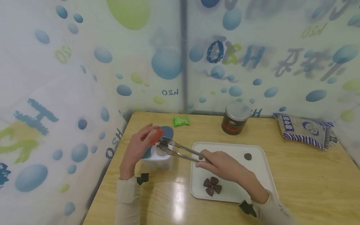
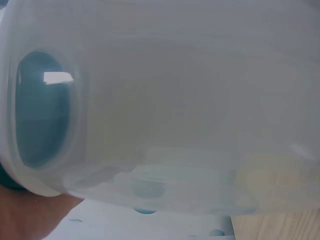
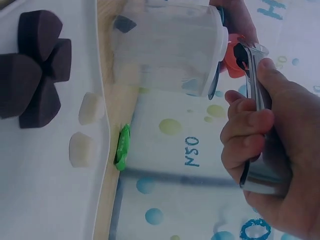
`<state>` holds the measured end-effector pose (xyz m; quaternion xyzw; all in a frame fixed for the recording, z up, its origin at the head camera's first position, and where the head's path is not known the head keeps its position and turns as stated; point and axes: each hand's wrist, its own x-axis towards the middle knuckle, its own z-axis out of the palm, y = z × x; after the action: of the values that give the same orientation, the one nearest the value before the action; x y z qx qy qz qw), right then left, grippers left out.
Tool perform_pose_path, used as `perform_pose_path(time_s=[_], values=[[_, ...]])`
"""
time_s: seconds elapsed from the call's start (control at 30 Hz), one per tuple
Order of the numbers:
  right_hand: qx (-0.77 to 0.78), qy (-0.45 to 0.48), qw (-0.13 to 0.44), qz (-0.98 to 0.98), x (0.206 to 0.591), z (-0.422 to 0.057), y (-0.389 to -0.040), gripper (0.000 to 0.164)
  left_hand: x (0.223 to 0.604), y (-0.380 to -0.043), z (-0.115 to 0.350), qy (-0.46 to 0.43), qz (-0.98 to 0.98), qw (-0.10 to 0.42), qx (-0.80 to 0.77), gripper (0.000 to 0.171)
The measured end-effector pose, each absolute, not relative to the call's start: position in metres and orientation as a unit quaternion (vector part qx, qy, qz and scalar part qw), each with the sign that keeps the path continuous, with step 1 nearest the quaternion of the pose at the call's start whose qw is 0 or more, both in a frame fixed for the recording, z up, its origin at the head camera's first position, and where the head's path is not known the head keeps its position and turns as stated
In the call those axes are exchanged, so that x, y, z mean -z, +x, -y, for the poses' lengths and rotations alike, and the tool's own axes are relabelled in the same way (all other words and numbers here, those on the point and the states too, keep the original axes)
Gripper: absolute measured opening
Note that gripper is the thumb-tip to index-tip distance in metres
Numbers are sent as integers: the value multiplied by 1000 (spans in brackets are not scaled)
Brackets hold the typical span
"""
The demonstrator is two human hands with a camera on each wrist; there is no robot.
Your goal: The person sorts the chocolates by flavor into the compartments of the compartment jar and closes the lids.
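My left hand (image 1: 137, 145) pinches an orange flap (image 1: 157, 136) on the lid of a translucent plastic container (image 2: 190, 110). The lid is blue and white, with a round opening in it. A pair of metal tongs (image 1: 185, 153) is gripped in my right hand (image 1: 225, 165), fingers wrapped round the handle. Between the tong tips is a dark brown piece (image 1: 163, 144), held right at the lid's opening. Through the container's wall a dark piece (image 3: 124, 24) shows near its bottom.
Several dark wedge-shaped pieces (image 1: 212, 186) lie clustered on a white tray (image 1: 264, 187), with another dark piece (image 1: 247, 156) apart and pale pieces (image 3: 91, 108). Behind stand a green packet (image 1: 181, 121), a lidded tin (image 1: 236, 118) and a clipped bag (image 1: 305, 129).
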<state>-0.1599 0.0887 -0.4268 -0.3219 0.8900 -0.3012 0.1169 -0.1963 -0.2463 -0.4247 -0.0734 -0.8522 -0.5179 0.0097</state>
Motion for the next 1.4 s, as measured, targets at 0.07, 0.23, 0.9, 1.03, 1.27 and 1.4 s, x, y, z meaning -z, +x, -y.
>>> perform_pose_path(time_s=[0.07,0.23,0.9,1.03,1.27,1.4], values=[[300,-324,119,-889,425,-86,-161,27,425,-197,245,-78,852,11,517,44],[296,-323,110,-892,429,-88,-160,36,424,-198,244,-73,855,11,513,45],[344,-75,-6,-936,485,-217,-104,44,426,-198,237,-86,904,22,418,50],[349,-5,10,-937,485,-246,-97,52,426,-205,241,-103,905,30,411,46],[357,38,30,-933,492,-281,-77,58,426,-216,233,-110,905,34,409,51],[382,77,77,-918,503,-291,-64,66,426,-218,226,-109,910,34,400,53]])
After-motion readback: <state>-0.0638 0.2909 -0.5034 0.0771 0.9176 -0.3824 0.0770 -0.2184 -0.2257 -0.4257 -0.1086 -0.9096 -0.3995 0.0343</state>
